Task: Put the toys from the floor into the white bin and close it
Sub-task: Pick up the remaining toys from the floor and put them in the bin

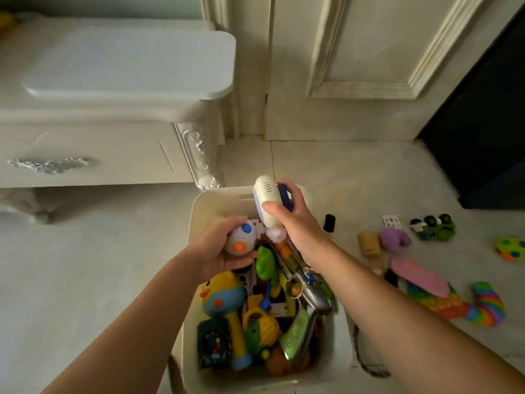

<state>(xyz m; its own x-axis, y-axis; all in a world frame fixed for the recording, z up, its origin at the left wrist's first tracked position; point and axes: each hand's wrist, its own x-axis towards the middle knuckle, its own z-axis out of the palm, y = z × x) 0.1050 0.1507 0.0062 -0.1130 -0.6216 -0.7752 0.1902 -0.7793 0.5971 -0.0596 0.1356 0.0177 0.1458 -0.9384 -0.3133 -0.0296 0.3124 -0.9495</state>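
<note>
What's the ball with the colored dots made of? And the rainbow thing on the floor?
The ball in the left hand looks like hard, smooth plastic: it shines slightly. The rainbow thing looks like soft silicone, matte and curled over, though that's a guess.

One white bin (196, 223), two hands, one rainbow pop-mat (443, 304).

Both bare forearms reach forward and converge, wrists near each other. The left hand (220, 247) is cupped palm-up, fingers curled around a round object. The right hand (292, 220), just beside and slightly ahead of the left, grips an oblong object, thumb across its near face, fingers wrapped behind.
</note>
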